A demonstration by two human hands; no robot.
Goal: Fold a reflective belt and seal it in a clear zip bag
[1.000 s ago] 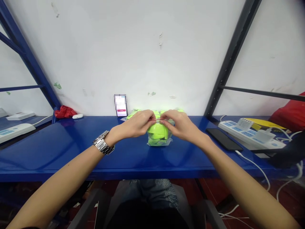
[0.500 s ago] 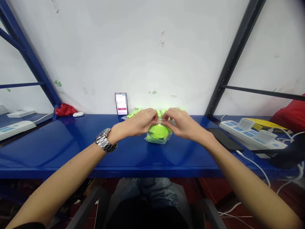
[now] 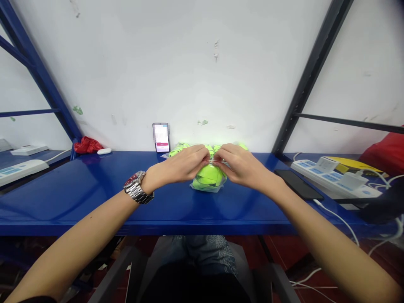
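Observation:
A clear zip bag (image 3: 208,180) with bright yellow-green pieces inside is held upright over the blue table. Along its top edge, my left hand (image 3: 191,162) pinches the seal between thumb and fingers. Close beside it, my right hand (image 3: 238,164) pinches the same edge, the fingertips of both hands nearly meeting. Behind my hands lie more yellow-green bundles (image 3: 179,148), partly in clear plastic and partly hidden by my fingers. What exactly the pieces are, I cannot make out.
The blue table (image 3: 104,189) runs along a white wall. A lit phone (image 3: 162,138) leans on the wall. At left are a red cloth (image 3: 87,145) and a white case (image 3: 104,151). At right lie a dark phone (image 3: 298,184) on a cable and a power strip (image 3: 334,176).
My hands stay pinched on the bag's top edge, the fingertips shifting slightly along it. The bag's lower end has moved a little to the left.

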